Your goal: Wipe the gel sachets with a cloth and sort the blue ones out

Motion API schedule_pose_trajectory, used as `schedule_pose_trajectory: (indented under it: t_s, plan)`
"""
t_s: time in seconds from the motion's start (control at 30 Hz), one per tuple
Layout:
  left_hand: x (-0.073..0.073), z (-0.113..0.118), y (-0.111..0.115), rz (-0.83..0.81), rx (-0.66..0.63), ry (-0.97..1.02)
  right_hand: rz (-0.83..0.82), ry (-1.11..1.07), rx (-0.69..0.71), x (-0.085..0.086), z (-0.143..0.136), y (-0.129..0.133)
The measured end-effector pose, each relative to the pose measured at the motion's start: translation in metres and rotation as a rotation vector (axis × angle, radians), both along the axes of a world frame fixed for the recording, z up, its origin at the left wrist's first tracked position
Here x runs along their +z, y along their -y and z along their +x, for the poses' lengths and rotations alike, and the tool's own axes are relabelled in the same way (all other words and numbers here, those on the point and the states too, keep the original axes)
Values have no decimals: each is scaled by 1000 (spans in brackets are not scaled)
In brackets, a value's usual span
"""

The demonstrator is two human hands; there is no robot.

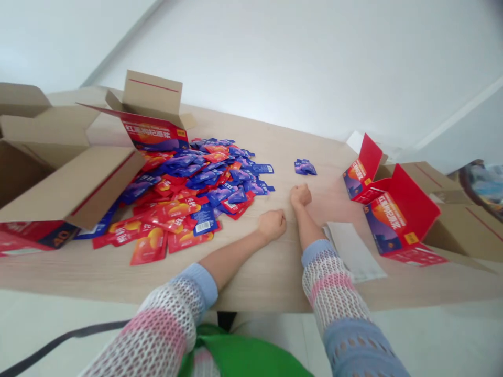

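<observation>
My left hand (272,225) rests on the table as a closed fist, just right of a large heap of sachets. No packet sticks out of it. Curled the same way, my right hand (301,196) lies a little farther forward, and nothing shows in its fingers. Beyond it sits a small group of blue sachets (305,167), apart from both hands. The heap mixes blue-purple sachets (202,175) with red-orange sachets (173,211), spilling over one another. A white sheet or flat pouch (356,251) lies partly beside my right forearm.
Open red cardboard boxes (153,133) stand at the left, one large box (35,233) close to the front edge. Two more open red boxes (387,222) (359,175) stand at the right. The wooden table (251,288) meets a white wall behind.
</observation>
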State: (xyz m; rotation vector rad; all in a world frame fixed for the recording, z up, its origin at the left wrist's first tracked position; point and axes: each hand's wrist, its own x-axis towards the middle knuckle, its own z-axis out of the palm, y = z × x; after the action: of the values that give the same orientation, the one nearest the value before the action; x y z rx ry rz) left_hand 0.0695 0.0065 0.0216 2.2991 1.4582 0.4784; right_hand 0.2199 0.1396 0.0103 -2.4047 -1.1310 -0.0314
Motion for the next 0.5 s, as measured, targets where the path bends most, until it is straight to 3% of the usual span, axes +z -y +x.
schedule_pose_trajectory:
  t_s: [0.13, 0.27, 0.43, 0.5]
  plan:
    - [2, -6, 18, 148, 13, -96, -48, 33, 128, -1, -28, 52]
    - [3, -33, 36, 385, 27, -172, -77, 69, 258, 2, -55, 92]
    - [4, -79, 40, 481, 331, -234, -115, 93, 404, 6, -80, 121]
    - [2, -90, 38, 504, 379, -247, -124, 98, 440, 8, -86, 126]
